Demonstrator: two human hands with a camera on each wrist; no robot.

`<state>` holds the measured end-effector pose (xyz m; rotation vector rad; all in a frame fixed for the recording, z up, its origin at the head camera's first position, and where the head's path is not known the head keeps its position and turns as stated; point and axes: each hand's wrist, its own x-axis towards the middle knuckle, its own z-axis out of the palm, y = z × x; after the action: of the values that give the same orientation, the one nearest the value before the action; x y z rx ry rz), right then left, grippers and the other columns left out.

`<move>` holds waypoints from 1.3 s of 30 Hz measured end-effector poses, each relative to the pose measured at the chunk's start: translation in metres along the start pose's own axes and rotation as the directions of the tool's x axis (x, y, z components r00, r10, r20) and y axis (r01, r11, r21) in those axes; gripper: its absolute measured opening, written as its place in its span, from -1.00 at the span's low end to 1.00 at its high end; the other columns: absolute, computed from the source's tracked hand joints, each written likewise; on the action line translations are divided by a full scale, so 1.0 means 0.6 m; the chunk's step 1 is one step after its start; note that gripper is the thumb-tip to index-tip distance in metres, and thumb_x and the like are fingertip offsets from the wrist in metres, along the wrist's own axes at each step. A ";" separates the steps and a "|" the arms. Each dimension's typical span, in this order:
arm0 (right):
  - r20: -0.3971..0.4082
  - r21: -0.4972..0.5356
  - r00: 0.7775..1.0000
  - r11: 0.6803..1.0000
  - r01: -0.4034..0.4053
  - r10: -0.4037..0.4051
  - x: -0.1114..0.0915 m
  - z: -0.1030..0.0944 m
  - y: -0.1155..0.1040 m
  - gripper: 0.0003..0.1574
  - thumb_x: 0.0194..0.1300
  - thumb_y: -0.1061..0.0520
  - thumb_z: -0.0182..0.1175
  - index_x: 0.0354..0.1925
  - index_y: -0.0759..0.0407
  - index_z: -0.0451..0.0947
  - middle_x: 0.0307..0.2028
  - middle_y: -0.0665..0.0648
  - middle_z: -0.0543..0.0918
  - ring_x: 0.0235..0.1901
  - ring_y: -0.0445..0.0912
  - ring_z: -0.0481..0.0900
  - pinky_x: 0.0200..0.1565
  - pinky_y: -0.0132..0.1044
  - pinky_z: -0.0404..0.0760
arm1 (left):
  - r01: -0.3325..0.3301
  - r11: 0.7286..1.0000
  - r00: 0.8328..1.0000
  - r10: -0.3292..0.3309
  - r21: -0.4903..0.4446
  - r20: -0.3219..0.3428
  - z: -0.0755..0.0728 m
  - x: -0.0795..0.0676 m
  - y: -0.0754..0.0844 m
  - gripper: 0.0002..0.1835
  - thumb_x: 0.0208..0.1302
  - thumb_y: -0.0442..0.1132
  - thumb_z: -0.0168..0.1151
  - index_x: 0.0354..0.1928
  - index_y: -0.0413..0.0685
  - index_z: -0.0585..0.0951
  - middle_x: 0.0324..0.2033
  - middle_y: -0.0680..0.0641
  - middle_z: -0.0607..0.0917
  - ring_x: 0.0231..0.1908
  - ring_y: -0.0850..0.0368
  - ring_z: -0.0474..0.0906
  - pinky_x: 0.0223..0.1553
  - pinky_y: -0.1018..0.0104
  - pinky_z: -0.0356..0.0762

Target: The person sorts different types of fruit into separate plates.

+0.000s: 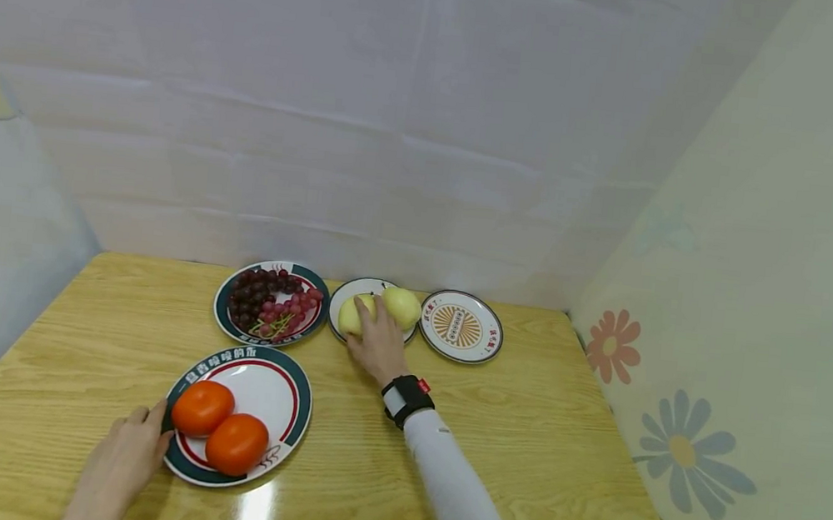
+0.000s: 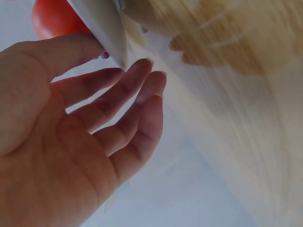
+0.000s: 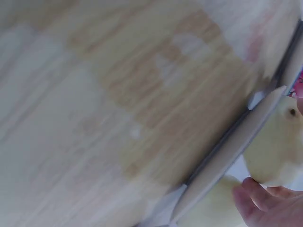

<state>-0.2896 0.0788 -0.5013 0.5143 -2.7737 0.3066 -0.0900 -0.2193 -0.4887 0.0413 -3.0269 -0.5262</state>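
Observation:
A large green-and-white plate (image 1: 263, 400) holds two orange-red tomatoes (image 1: 236, 444) at its near left side. My left hand (image 1: 125, 454) holds this plate's left rim; in the left wrist view the thumb lies on the tomato side and the fingertips (image 2: 144, 66) are at the rim's other side. At the back, a small white plate (image 1: 339, 294) bears two pale yellow pears. Over the left pear (image 1: 347, 319) is my right hand (image 1: 380, 347), gripping it with curled fingers. The right pear (image 1: 402, 307) lies beside it.
Dark and red grapes (image 1: 255, 295) fill a green-rimmed plate (image 1: 222, 321) at the back left. A patterned small plate (image 1: 488, 330) stands right of the pears. Cloth-like walls border the wooden table (image 1: 518, 454) at the back and sides.

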 end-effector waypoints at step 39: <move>0.102 0.293 0.932 0.905 0.307 -0.349 -0.142 -0.122 -0.109 0.02 0.04 -0.16 0.34 0.35 0.00 0.09 0.32 0.13 0.22 0.20 -0.07 0.36 0.13 -0.16 0.55 | -0.310 0.951 0.937 0.306 0.001 -0.167 -0.056 0.076 0.148 -0.17 -0.25 -0.11 0.57 0.15 -0.18 0.44 -0.02 -0.40 0.48 -0.19 -0.30 0.52 -0.22 -0.23 0.58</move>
<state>-0.1706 0.0647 -0.4514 1.1035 -2.7336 0.5952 -0.1344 -0.1488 -0.4243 -0.3671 -2.7873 -0.5038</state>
